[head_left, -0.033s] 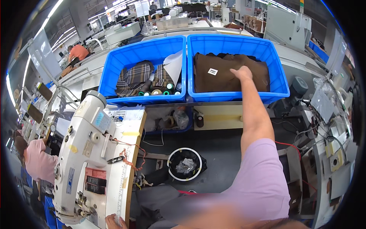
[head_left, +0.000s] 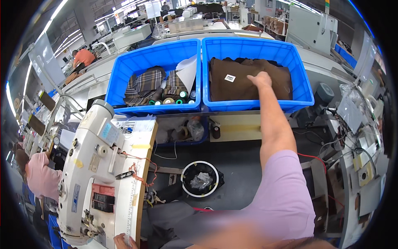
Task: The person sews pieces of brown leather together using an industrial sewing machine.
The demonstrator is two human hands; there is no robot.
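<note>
Little has just changed: the view shifts slightly while the person's right hand (head_left: 263, 79) stays over the folded dark-brown cloth (head_left: 244, 89) in the right-hand blue plastic bin (head_left: 226, 106), so the work stands unadvanced. Its thumb is apart; whether that grip pinches cloth cannot be told. The left hand (head_left: 125, 241), partly cut off, has an unclear grip. A small white label (head_left: 229, 78) with dark print lies on the cloth.

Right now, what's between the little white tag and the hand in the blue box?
Just brown cloth. In the head view, nothing else shows between the white tag and the right hand.
</note>
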